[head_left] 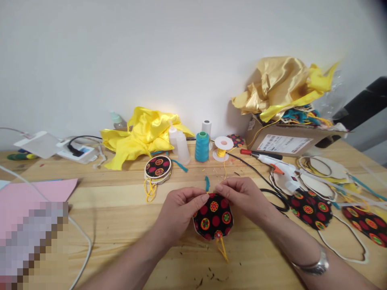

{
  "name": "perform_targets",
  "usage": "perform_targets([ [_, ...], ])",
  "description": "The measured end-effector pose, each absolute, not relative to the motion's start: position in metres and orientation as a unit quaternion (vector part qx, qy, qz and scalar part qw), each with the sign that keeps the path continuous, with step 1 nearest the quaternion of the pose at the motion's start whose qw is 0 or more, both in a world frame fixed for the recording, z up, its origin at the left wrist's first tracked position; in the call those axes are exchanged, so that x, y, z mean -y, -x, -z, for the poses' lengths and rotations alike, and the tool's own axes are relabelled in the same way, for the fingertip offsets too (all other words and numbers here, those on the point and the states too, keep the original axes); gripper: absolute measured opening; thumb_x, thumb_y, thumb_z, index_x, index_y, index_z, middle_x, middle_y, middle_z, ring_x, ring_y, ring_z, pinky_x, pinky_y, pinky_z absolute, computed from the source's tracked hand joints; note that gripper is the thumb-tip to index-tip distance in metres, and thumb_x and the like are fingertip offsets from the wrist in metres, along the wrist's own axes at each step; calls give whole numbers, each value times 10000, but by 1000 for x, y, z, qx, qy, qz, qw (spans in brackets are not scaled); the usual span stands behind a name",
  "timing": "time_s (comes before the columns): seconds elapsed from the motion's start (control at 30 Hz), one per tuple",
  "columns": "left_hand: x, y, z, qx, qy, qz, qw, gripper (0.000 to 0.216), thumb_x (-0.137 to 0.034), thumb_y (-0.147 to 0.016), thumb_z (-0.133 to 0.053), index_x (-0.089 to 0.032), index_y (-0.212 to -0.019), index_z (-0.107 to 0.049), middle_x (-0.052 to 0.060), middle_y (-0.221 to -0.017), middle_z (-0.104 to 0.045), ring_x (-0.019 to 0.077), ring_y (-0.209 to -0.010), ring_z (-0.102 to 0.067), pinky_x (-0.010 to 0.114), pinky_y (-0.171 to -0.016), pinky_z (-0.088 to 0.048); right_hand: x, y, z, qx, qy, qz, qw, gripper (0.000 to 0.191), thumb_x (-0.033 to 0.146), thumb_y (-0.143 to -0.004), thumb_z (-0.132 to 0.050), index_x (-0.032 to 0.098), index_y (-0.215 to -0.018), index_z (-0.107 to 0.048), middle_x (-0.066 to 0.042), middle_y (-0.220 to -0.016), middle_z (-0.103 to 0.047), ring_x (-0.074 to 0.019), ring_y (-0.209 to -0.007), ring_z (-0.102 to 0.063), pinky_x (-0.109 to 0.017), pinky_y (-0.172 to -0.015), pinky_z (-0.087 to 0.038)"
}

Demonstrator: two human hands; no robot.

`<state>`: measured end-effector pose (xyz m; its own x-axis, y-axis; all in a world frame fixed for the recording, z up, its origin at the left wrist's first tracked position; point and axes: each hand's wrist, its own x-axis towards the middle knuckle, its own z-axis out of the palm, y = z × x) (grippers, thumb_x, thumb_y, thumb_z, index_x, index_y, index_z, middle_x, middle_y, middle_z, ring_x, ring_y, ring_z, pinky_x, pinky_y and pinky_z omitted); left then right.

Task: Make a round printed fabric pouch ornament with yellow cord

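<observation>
A round black fabric piece (213,217) with red and orange flower dots lies on the wooden table (121,225) near the front. My left hand (179,211) pinches its upper left edge. My right hand (242,197) pinches its top edge, next to a short teal cord (207,183) that sticks up between the fingertips. A yellow cord (223,249) hangs from the piece's lower edge. Both hands have their fingers closed on the piece.
Stacked patterned rounds (157,168) with a yellow cord lie behind. Yellow satin (142,135), white bottles (182,147), a teal thread cone (202,146), a yellow spool (223,148), a glue gun (276,166), a cardboard box (281,141) and more cut pieces (310,207) fill the back and right. Pink paper (33,193) lies left.
</observation>
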<state>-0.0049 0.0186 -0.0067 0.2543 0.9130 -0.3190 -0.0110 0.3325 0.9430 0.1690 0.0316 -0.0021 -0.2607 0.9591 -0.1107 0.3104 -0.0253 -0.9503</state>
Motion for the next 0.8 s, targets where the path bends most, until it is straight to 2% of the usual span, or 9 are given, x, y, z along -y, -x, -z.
perform_targets([
  [0.1,-17,5,9,-480,-455,-349,664,150,-307,-713,-658,-178,-763,-718,10,-687,-701,101,-581,-561,194,-559,-423,-32,-169,4,596,508,-524,333,323,401,-773,-541,135,-599,-603,37,-504,-452,-63,-479,-369,-198,-445,-285],
  [0.23,-15,4,10,-468,-453,-338,679,122,-284,-691,-683,-172,-727,-716,5,-649,-686,98,-573,-559,196,-558,-415,-31,-168,6,572,481,-578,328,270,386,-729,-601,129,-649,-625,25,-550,-506,-62,-500,-391,-194,-457,-300],
  [0.3,-15,4,10,-469,-447,-330,687,116,-274,-679,-695,-162,-706,-712,6,-621,-677,96,-556,-557,196,-545,-410,-32,-169,4,565,487,-577,333,254,369,-710,-621,126,-633,-620,33,-524,-486,-58,-484,-373,-192,-445,-283],
  [0.47,-20,5,12,-477,-349,-387,708,171,-290,-683,-694,-145,-773,-697,46,-699,-703,134,-600,-605,236,-568,-448,-37,-181,-4,499,543,-506,448,274,388,-711,-626,148,-598,-560,63,-468,-403,-50,-429,-292,-203,-412,-216],
  [0.57,-25,6,12,-476,-298,-437,702,228,-281,-695,-682,-112,-847,-685,84,-765,-711,161,-643,-626,257,-578,-471,-36,-186,-10,486,498,-508,507,451,423,-786,-541,160,-434,-441,47,-421,-374,-65,-439,-333,-220,-452,-272],
  [0.63,-27,7,11,-466,-272,-466,701,232,-257,-689,-685,-102,-861,-678,87,-780,-710,169,-657,-631,275,-595,-487,-34,-185,-11,509,486,-496,508,457,410,-775,-566,155,-412,-457,33,-438,-416,-74,-479,-386,-224,-500,-319],
  [0.7,-28,6,10,-457,-252,-490,698,216,-231,-677,-693,-105,-852,-673,69,-762,-704,167,-667,-632,280,-613,-495,-32,-181,-10,521,496,-505,477,257,381,-716,-642,153,-602,-614,17,-563,-537,-85,-545,-453,-221,-548,-361],
  [0.77,-28,6,9,-452,-246,-505,693,201,-217,-665,-702,-112,-833,-669,48,-737,-695,157,-665,-627,270,-615,-494,-32,-175,-7,524,493,-548,428,279,397,-702,-649,156,-842,-660,-13,-711,-618,-105,-616,-512,-236,-598,-402],
  [0.8,-27,5,8,-449,-248,-507,692,195,-214,-660,-706,-114,-823,-667,41,-729,-691,151,-660,-623,263,-614,-491,-32,-172,-5,524,487,-571,403,317,417,-710,-632,149,-876,-659,-28,-740,-633,-118,-638,-532,-248,-614,-416],
])
